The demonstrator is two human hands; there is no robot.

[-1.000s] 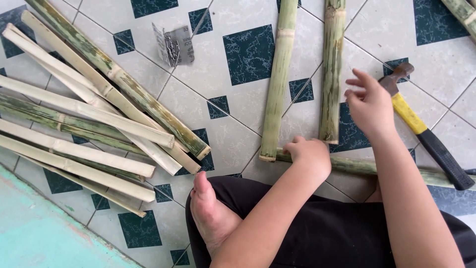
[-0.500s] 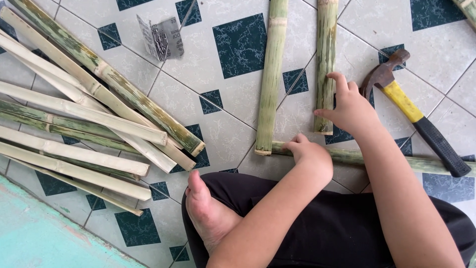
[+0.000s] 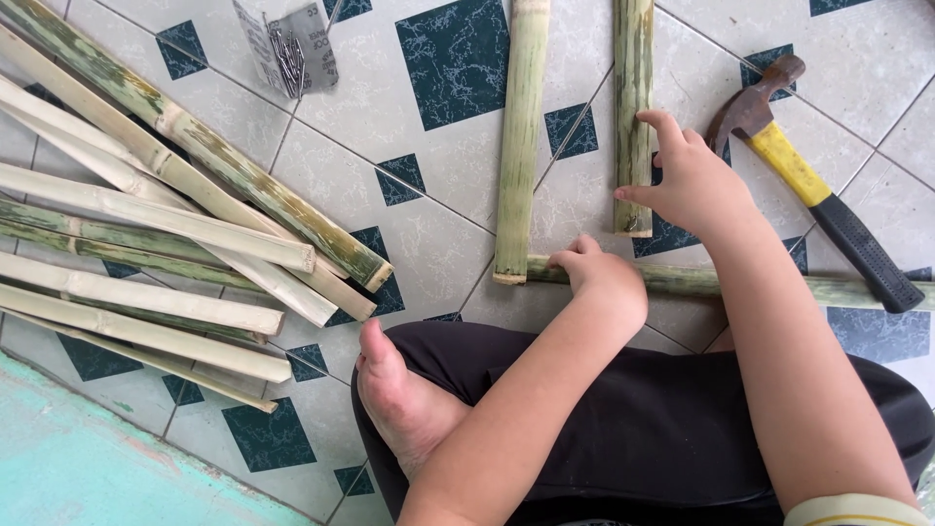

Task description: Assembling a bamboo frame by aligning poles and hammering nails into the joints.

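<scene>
Two split bamboo slats lie upright on the tiled floor: a left slat (image 3: 521,136) and a right slat (image 3: 633,107). A third slat (image 3: 740,284) lies crosswise under their near ends. My left hand (image 3: 604,278) presses down on the crosswise slat near its left end, fingers curled over it. My right hand (image 3: 691,180) touches the lower end of the right slat, thumb and fingers on its side. A hammer (image 3: 813,195) with a yellow and black handle lies just right of that hand.
A pile of several split bamboo slats (image 3: 156,234) lies at the left. A small grey packet of nails (image 3: 287,49) sits at the top. My bare foot (image 3: 399,399) and black-clad legs fill the bottom. A teal floor strip (image 3: 88,468) runs along the bottom left.
My right hand has moved left from the hammer side onto the lower end of the right slat. The left hand stayed on the crosswise slat. The view shifted slightly.
</scene>
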